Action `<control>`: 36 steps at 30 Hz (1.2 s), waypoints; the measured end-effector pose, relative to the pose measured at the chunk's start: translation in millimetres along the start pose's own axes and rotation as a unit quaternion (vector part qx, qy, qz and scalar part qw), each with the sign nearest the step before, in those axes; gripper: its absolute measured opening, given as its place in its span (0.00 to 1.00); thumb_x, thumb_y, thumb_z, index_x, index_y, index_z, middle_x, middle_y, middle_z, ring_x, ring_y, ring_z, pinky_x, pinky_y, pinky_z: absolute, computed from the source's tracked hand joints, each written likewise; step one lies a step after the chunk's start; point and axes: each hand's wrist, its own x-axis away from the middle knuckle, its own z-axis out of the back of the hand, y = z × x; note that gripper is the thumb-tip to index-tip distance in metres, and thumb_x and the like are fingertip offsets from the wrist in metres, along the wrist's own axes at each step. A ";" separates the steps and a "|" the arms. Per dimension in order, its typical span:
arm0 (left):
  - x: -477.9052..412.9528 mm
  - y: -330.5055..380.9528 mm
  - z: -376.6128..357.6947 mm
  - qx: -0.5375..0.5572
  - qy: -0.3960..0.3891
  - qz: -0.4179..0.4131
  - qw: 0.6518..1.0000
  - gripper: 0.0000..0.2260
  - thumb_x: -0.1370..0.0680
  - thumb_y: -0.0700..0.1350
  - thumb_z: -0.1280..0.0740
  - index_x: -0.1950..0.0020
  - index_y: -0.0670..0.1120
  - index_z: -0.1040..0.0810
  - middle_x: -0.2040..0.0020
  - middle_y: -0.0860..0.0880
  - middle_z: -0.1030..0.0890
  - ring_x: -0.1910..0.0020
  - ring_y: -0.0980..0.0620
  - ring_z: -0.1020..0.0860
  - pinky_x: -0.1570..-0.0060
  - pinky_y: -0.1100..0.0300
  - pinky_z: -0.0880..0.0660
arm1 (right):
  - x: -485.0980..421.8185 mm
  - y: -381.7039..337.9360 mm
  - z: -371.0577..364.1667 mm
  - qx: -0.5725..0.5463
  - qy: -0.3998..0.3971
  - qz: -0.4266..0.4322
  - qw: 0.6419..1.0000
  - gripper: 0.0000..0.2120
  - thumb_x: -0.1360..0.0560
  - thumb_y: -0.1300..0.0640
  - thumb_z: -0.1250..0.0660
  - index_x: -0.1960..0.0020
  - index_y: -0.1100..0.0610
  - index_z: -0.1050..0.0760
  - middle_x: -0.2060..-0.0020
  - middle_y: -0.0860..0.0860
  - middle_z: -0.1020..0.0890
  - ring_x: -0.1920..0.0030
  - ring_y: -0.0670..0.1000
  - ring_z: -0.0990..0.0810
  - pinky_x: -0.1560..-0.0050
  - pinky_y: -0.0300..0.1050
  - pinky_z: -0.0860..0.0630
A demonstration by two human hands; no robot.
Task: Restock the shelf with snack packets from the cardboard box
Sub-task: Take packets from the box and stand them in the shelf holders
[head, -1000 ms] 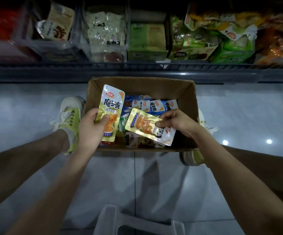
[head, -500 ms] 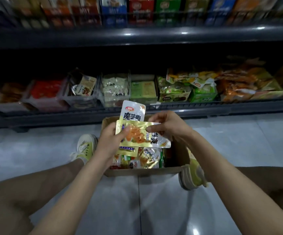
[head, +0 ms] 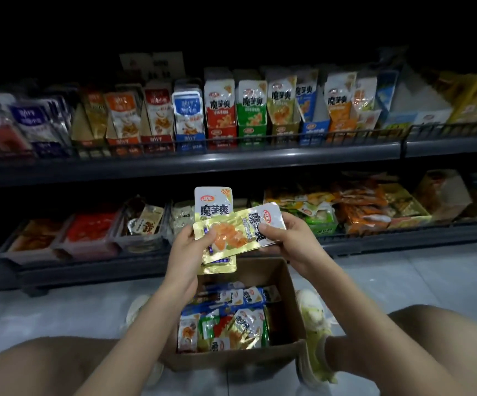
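Above the box (head: 231, 358), the left hand (head: 187, 248) grips 1 upright packet (head: 213, 201) and the right hand (head: 287, 240) pinches 1 crosswise packet (head: 241, 231) laid over it, so the slick, skewed foils may slide apart and drop before reaching the shelf (head: 231, 161).

**Shop aisle, snack section.**

Two tiers of dark metal shelving are seen: the upper shelf (head: 231, 161) is fitted w/ a wire front rail (head: 288, 137), & upright snack packets (head: 219, 100) are faced out in branded display cartons (head: 252, 132), sorted by colour. On the lower shelf (head: 388, 240), loose packs are kept in clear trays (head: 87, 248). An open cardboard box (head: 231, 360) of stock is set on the pale tiled floor (head: 417, 281).
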 end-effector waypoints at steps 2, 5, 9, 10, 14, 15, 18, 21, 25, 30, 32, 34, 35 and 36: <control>-5.5 14.5 -2.8 0.000 -0.005 -0.006 1.000 0.14 0.26 0.46 0.28 0.42 0.47 0.23 0.45 0.49 0.18 0.44 0.49 0.21 0.39 0.49 0.28 | -2.6 -17.2 3.7 0.022 0.009 0.034 0.999 0.10 0.25 0.65 0.31 0.44 0.61 0.23 0.54 0.55 0.15 0.56 0.53 0.16 0.64 0.42 0.19; -16.2 34.8 -6.1 -0.007 -0.006 -0.018 1.000 0.14 0.25 0.44 0.29 0.41 0.45 0.23 0.45 0.48 0.18 0.46 0.48 0.20 0.42 0.49 0.26 | -8.7 -44.5 9.0 0.039 0.028 0.071 0.996 0.10 0.26 0.65 0.31 0.45 0.59 0.23 0.52 0.56 0.15 0.54 0.55 0.16 0.64 0.43 0.20; -34.9 57.6 -9.8 0.005 0.004 -0.044 0.999 0.06 0.24 0.40 0.32 0.47 0.45 0.23 0.50 0.46 0.16 0.53 0.48 0.18 0.52 0.51 0.22 | -20.8 -76.9 18.7 0.033 0.068 0.115 0.990 0.11 0.27 0.67 0.31 0.45 0.60 0.23 0.52 0.58 0.16 0.56 0.56 0.17 0.65 0.43 0.21; -38.9 61.9 -10.7 0.005 0.007 -0.047 0.999 0.05 0.24 0.40 0.32 0.48 0.45 0.23 0.51 0.46 0.16 0.56 0.49 0.18 0.56 0.53 0.21 | -23.8 -83.7 21.8 0.038 0.080 0.128 0.988 0.11 0.27 0.67 0.30 0.45 0.59 0.22 0.53 0.58 0.16 0.56 0.55 0.17 0.64 0.43 0.21; -60.2 79.2 -17.6 -0.001 0.009 -0.062 0.998 0.04 0.23 0.38 0.33 0.50 0.45 0.23 0.56 0.48 0.16 0.64 0.55 0.17 0.69 0.62 0.22 | -41.4 -113.7 36.7 0.072 0.113 0.188 0.973 0.10 0.27 0.66 0.30 0.48 0.56 0.22 0.54 0.54 0.15 0.57 0.52 0.17 0.62 0.44 0.21; -66.3 83.2 -20.3 -0.003 0.005 -0.063 0.998 0.04 0.23 0.38 0.34 0.50 0.45 0.23 0.56 0.49 0.16 0.65 0.55 0.17 0.71 0.63 0.22 | -46.3 -120.8 40.7 0.092 0.119 0.206 0.967 0.09 0.26 0.65 0.30 0.48 0.55 0.22 0.54 0.53 0.15 0.57 0.51 0.17 0.61 0.44 0.21; -81.9 96.4 -30.5 -0.009 -0.003 -0.065 0.998 0.05 0.22 0.37 0.34 0.50 0.46 0.23 0.56 0.49 0.16 0.65 0.55 0.17 0.72 0.63 0.23 | -61.8 -141.0 51.8 0.158 0.139 0.253 0.944 0.07 0.26 0.62 0.30 0.49 0.55 0.23 0.53 0.53 0.16 0.54 0.52 0.16 0.56 0.47 0.18; -101.0 106.4 -35.9 -0.020 -0.004 -0.072 0.997 0.06 0.22 0.37 0.35 0.48 0.45 0.23 0.54 0.48 0.17 0.63 0.55 0.17 0.70 0.64 0.24 | -79.6 -158.1 59.0 0.209 0.164 0.294 0.918 0.07 0.25 0.62 0.30 0.48 0.55 0.24 0.54 0.50 0.17 0.54 0.48 0.17 0.56 0.39 0.19; -126.2 120.8 -40.3 -0.040 -0.002 -0.093 0.995 0.07 0.22 0.37 0.35 0.44 0.43 0.23 0.52 0.48 0.17 0.58 0.54 0.18 0.65 0.64 0.24 | -109.2 -178.1 67.2 0.310 0.210 0.352 0.858 0.08 0.25 0.60 0.31 0.46 0.55 0.25 0.57 0.44 0.21 0.54 0.45 0.20 0.56 0.39 0.21; -153.9 136.2 -47.0 -0.029 -0.001 -0.109 0.994 0.09 0.22 0.36 0.35 0.43 0.44 0.23 0.51 0.48 0.17 0.57 0.54 0.17 0.66 0.65 0.23 | -156.4 -197.8 74.4 0.447 0.246 0.400 0.761 0.11 0.23 0.57 0.33 0.43 0.59 0.25 0.55 0.53 0.19 0.57 0.52 0.22 0.60 0.47 0.29; -163.3 138.9 -49.5 -0.022 -0.004 -0.113 0.993 0.09 0.22 0.37 0.35 0.43 0.45 0.23 0.52 0.49 0.17 0.57 0.53 0.17 0.64 0.63 0.22 | -174.1 -205.1 70.6 0.510 0.251 0.399 0.720 0.12 0.23 0.57 0.34 0.40 0.60 0.25 0.57 0.52 0.21 0.58 0.53 0.24 0.61 0.44 0.35; -171.4 139.7 -52.0 -0.022 -0.010 -0.122 0.992 0.08 0.22 0.37 0.35 0.45 0.47 0.23 0.52 0.49 0.17 0.57 0.54 0.17 0.63 0.63 0.22 | -192.0 -209.9 67.8 0.558 0.243 0.364 0.705 0.15 0.22 0.57 0.35 0.36 0.60 0.26 0.51 0.55 0.19 0.52 0.56 0.22 0.59 0.46 0.33; -175.1 139.5 -53.2 -0.021 -0.010 -0.125 0.992 0.08 0.22 0.37 0.35 0.47 0.48 0.23 0.52 0.49 0.17 0.56 0.53 0.17 0.61 0.61 0.22 | -201.2 -211.5 67.5 0.577 0.232 0.341 0.705 0.17 0.22 0.57 0.35 0.34 0.60 0.28 0.45 0.57 0.19 0.47 0.58 0.22 0.55 0.48 0.30; -178.5 139.2 -54.4 -0.018 -0.009 -0.127 0.992 0.08 0.22 0.37 0.35 0.48 0.49 0.24 0.51 0.49 0.17 0.55 0.52 0.17 0.58 0.59 0.22 | -208.9 -212.7 67.3 0.587 0.218 0.317 0.713 0.20 0.21 0.57 0.35 0.31 0.59 0.30 0.40 0.58 0.21 0.42 0.59 0.23 0.49 0.51 0.28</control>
